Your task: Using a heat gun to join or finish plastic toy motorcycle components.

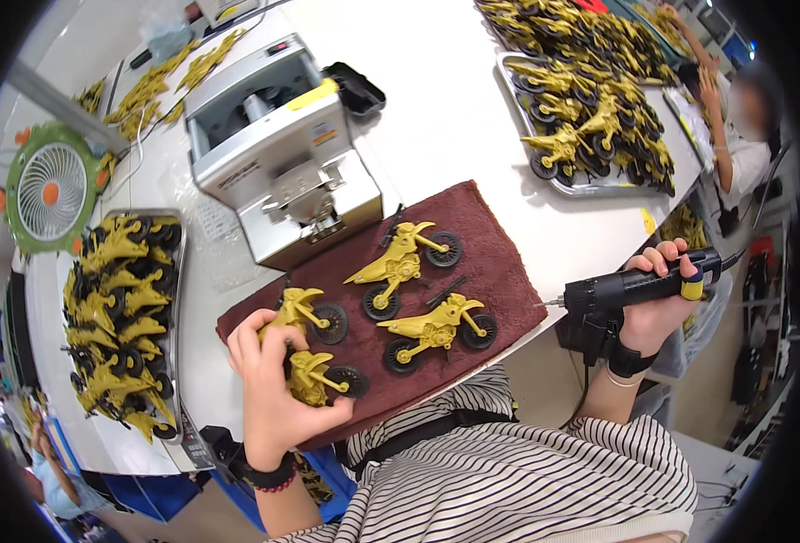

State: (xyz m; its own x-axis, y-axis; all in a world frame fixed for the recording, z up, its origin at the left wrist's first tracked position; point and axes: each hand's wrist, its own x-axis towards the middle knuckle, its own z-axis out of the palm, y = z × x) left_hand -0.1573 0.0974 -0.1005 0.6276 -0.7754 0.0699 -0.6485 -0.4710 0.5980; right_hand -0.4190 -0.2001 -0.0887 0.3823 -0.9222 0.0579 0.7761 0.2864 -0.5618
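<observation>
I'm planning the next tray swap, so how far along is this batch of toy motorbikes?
Looks done: nothing shows which bikes are finished. In hand: the left hand rests on a yellow toy motorbike on the brown cloth; the right hand holds the black electric screwdriver clear of it. Left: the left tray remains full.
</observation>
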